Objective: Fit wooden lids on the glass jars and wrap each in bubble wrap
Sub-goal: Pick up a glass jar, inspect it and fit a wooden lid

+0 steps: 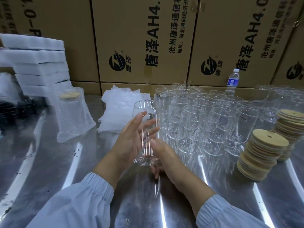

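I hold 1 glass jar (145, 112) upright at centre, mouth up. My left hand (131, 140) lies straight-fingered against it and my right hand (166, 157) curls round its base. The lid stack (263, 152) lies right, nearer that hand.

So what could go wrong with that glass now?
The jar could slip: the left hand lies flat against it, and only the right hand grips it, low near the base. It might also bump the crowded empty jars right beside it. The nearer lid stack leans, so it could topple when a lid is pulled off.
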